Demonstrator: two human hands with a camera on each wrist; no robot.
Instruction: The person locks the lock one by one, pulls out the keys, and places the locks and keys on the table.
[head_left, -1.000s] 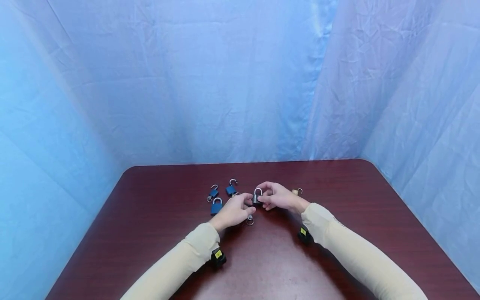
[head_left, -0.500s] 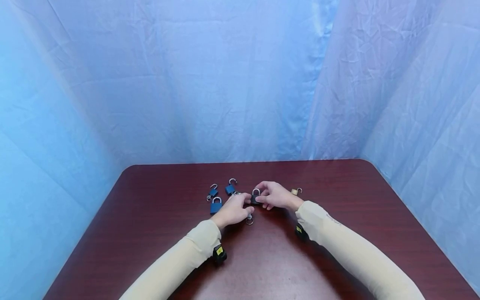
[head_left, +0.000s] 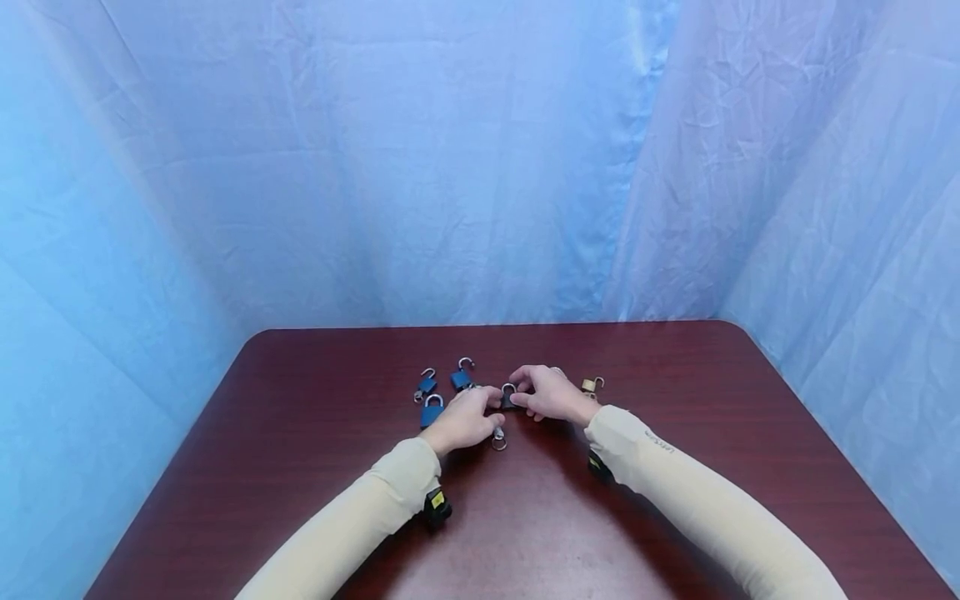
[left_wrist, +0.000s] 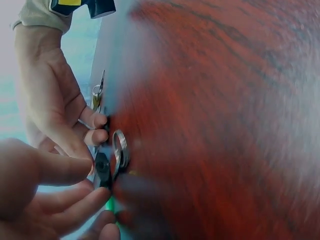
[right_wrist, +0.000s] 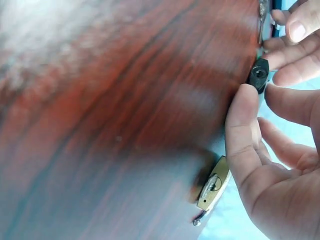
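Centrally, the dark padlock (head_left: 508, 397) lies between both hands on the table (head_left: 675, 467), shackle pointing away from the person. The right hand (head_left: 551, 393) pinches its body; the left hand (head_left: 467, 418) meets it from the other side, apparently holding a key with its ring (head_left: 498, 442) dangling. Left of the padlock lie three blue padlocks (head_left: 431, 411); right of it, a brass padlock (head_left: 592, 384).

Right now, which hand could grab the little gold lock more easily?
Probably the right hand. The gold padlock lies just beside its wrist, while the left hand sits on the far side of the black padlock that both hands' fingers pinch.
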